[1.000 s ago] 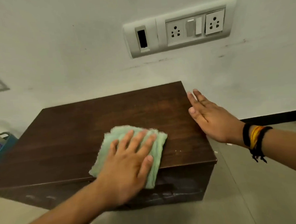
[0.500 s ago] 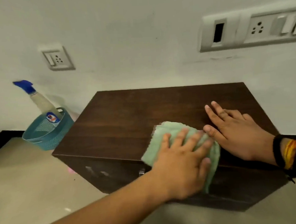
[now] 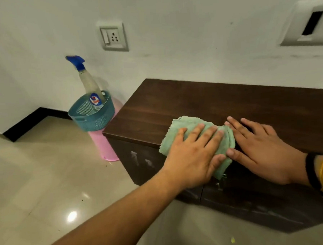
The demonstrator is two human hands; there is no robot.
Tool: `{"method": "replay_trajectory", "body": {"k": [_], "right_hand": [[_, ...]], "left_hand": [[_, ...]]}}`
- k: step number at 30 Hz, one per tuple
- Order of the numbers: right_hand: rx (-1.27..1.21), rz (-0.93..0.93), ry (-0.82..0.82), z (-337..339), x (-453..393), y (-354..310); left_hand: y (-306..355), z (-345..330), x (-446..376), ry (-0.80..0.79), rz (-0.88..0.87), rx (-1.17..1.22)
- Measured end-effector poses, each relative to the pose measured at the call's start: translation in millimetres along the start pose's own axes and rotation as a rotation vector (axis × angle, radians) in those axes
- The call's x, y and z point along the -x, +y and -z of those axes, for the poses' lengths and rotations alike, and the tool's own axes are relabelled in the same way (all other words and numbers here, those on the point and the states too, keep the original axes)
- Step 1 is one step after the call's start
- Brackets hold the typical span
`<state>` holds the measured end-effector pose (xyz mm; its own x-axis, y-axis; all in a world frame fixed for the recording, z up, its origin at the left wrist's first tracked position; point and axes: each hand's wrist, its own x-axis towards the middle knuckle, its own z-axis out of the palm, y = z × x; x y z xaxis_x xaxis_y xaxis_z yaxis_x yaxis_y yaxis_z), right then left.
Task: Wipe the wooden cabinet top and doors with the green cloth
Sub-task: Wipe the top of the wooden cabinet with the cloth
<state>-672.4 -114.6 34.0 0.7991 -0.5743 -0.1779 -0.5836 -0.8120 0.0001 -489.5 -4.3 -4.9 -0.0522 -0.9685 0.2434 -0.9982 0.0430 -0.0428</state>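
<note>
Currently I see my left hand (image 3: 193, 156) pressed flat, fingers straight, on the green cloth (image 3: 193, 137), which lies folded at the cabinet's (image 3: 221, 104) front edge, partly overhanging the doors. My right hand (image 3: 259, 147) rests flat and relaxed on the cabinet top just beside the cloth, thumb touching it. Left of the cabinet, a spray bottle (image 3: 90, 85) stands in a blue basket (image 3: 93, 114).

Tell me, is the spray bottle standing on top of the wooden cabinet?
No, the spray bottle stands in a blue basket to the left of the wooden cabinet.
</note>
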Motion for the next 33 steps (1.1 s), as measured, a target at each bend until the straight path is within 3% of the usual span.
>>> {"method": "replay_trajectory", "body": {"k": [8,19,23,29,33], "right_hand": [[0.083,0.15,0.015,1,-35,-45],[0.104,0.225,0.048,4,-58,-73],[0.109,0.226,0.048,4,-58,-73],[0.132,0.206,0.06,4,-57,-77],[0.136,0.229,0.06,5,-56,-77]], "left_hand": [[-68,-21,42,0.197,0.028,-0.192],[-175,-32,84,0.344,0.204,-0.203],[-186,-45,93,0.478,0.355,-0.074],[-136,-63,73,0.752,0.808,0.334],[-121,-62,65,0.811,0.908,0.468]]}}
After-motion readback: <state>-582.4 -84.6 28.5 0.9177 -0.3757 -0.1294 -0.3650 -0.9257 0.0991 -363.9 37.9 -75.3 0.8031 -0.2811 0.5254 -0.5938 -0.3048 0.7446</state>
